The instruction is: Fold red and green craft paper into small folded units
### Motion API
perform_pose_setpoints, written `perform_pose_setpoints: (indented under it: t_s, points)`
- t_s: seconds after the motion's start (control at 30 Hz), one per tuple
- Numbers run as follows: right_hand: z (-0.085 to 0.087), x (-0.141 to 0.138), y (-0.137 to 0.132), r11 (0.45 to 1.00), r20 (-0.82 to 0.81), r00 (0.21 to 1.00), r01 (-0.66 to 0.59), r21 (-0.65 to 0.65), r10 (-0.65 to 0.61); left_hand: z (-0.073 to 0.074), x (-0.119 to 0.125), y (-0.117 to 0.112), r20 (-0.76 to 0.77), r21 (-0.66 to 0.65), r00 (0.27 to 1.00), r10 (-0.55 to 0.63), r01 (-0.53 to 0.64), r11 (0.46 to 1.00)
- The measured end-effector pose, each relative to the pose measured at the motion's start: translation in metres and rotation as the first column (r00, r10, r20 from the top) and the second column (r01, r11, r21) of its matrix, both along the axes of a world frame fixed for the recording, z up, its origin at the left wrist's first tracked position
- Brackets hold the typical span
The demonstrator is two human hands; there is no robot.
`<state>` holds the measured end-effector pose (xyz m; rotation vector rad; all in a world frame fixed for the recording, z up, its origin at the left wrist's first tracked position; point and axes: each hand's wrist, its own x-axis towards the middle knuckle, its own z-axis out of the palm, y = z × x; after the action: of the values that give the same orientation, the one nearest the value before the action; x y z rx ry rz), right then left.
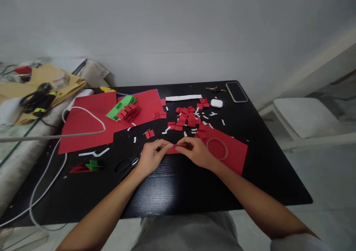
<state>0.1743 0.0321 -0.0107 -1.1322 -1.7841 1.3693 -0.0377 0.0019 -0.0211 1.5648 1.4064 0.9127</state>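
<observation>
Both hands meet near the middle of the black table. My left hand [151,155] pinches one end of a narrow red paper strip [172,149]. At its other end my right hand [196,151] grips the same strip between thumb and fingers, and a bit of green shows there. Black-handled scissors [125,165] lie beside my left wrist, partly hidden by it. Under my right forearm rests a red paper sheet [236,150] with a round loop [217,149] on it. Small folded red paper pieces [185,118] are heaped beyond my hands, among white scraps.
Large red sheets [89,121] lie at the left with folded green paper [121,108] on top. A white cable [41,191] loops over the table's left side. At the back right are a phone [236,92], a white case [216,103] and keys [215,89].
</observation>
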Motion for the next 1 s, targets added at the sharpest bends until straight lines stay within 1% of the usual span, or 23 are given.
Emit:
perform_pose_setpoints:
  t_s: [0.2, 0.3, 0.4, 0.57, 0.6, 0.67, 0.73, 0.8, 0.9, 1.0]
  points:
    - [0.0, 0.0, 0.0, 1.0, -0.006, 1.0, 0.006, -0.009, -0.006, 0.001, 0.003, 0.0, 0.026, -0.033, 1.0, 0.011, -0.01, 0.999]
    - [-0.002, 0.0, 0.0, 1.0, 0.005, 1.0, 0.008, -0.009, -0.008, 0.003, 0.004, 0.001, 0.029, -0.022, 1.0, -0.002, 0.003, 1.0]
    - [-0.002, 0.0, 0.001, 1.0, 0.012, 1.0, 0.001, -0.024, -0.001, 0.004, 0.003, 0.0, 0.0, -0.006, 1.0, -0.027, 0.027, 1.0]
    - [-0.001, -0.001, -0.001, 0.998, 0.011, 1.0, -0.013, -0.058, 0.014, 0.003, 0.003, -0.001, -0.02, 0.009, 0.999, -0.041, 0.041, 0.999]
    - [-0.002, -0.002, -0.001, 0.997, -0.013, 1.0, -0.013, -0.072, 0.012, 0.002, 0.003, -0.001, -0.014, 0.011, 0.999, -0.034, 0.034, 0.999]
    - [-0.005, -0.002, 0.0, 0.992, -0.116, 0.993, -0.018, -0.127, 0.003, 0.002, 0.003, -0.001, 0.007, 0.011, 1.0, -0.007, 0.007, 1.0]
    - [-0.009, -0.003, 0.001, 0.976, -0.247, 0.969, -0.033, -0.216, -0.022, 0.003, 0.003, -0.001, 0.047, 0.001, 0.999, 0.018, -0.018, 1.0]
    - [-0.01, -0.003, 0.002, 0.951, -0.333, 0.939, -0.028, -0.307, -0.08, 0.004, 0.004, -0.001, 0.096, -0.02, 0.995, 0.015, -0.013, 1.0]
    - [-0.01, -0.003, 0.004, 0.923, -0.361, 0.916, 0.029, -0.383, -0.178, 0.007, 0.004, -0.001, 0.122, -0.036, 0.992, -0.032, 0.037, 0.999]
    - [-0.008, -0.003, 0.004, 0.922, -0.357, 0.915, 0.038, -0.387, -0.187, 0.008, 0.006, -0.001, 0.113, -0.04, 0.992, -0.049, 0.054, 0.998]
